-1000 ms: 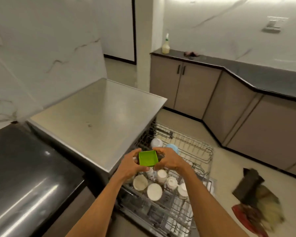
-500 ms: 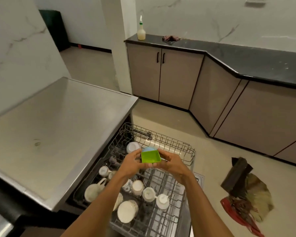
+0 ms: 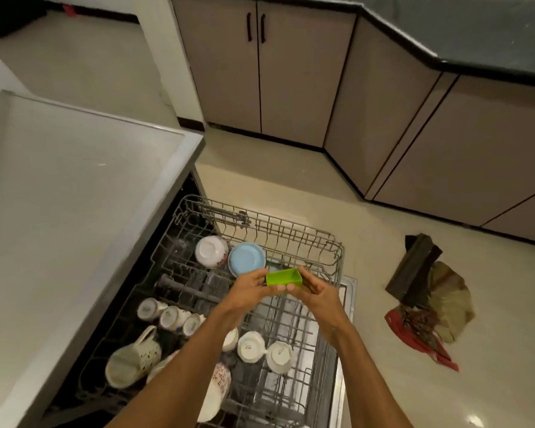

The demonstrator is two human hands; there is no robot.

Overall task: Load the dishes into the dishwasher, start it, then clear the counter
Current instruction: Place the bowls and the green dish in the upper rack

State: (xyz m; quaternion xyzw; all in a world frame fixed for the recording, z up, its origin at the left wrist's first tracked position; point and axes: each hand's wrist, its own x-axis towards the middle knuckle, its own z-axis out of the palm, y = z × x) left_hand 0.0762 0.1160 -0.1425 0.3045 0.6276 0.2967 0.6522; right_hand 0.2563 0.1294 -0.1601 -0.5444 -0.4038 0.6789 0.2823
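While my left hand (image 3: 247,287) and right hand (image 3: 317,291) pinch the green tub (image 3: 283,277), I'm mid-loading; next, I reckon, it needs a free slot in the rack (image 3: 291,233) below.

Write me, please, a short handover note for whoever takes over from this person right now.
Hands: the left hand and the right hand both grip the green container, one at each end, above the pulled-out dishwasher rack.
Loaded: the blue bowl and white bowl at the rack's far end; cups and a large mug at the near end.
Left: seat the green container, probably in the free wires right of the blue bowl, push the rack in, close up, start the machine, clear the counter.
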